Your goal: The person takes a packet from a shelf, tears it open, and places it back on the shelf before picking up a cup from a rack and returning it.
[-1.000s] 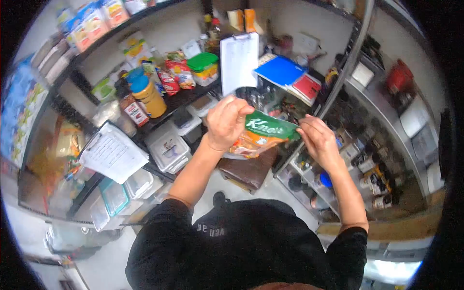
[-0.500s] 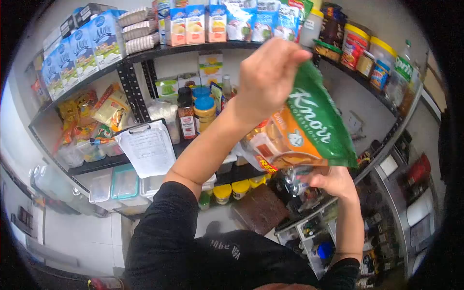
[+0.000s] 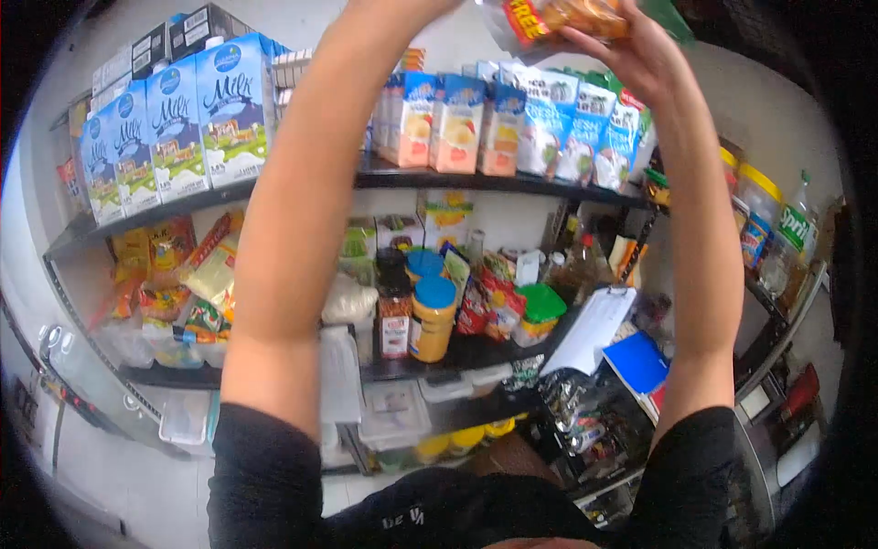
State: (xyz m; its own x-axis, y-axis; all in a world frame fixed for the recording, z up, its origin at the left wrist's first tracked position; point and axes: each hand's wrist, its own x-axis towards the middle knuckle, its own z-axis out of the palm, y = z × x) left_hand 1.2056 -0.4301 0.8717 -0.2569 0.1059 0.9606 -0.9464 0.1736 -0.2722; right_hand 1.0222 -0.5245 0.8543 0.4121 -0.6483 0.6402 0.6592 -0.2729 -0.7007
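Observation:
A green and orange Knorr pouch (image 3: 590, 16) with a red "FREE" label is raised above the top shelf, partly cut off by the upper edge of the view. My right hand (image 3: 642, 50) grips its lower side, the thumb stretched along the bottom. My left hand (image 3: 437, 6) is at the upper edge, left of the pouch; its fingers are out of sight. Below the hands stand juice cartons (image 3: 457, 123) and blue-white pouches (image 3: 551, 123) on the top shelf (image 3: 393, 174).
Milk cartons (image 3: 233, 110) line the top shelf at left. The middle shelf holds jars with blue lids (image 3: 432, 320), a green-lidded tub (image 3: 540, 311), snack bags (image 3: 165, 265) and a clipboard (image 3: 590, 329). A Sprite bottle (image 3: 794, 233) stands at right.
Both arms have risen, carrying the Knorr pouch from in front of the shelves to above the top shelf. The view has shifted, and the shelves appear lower and nearer.

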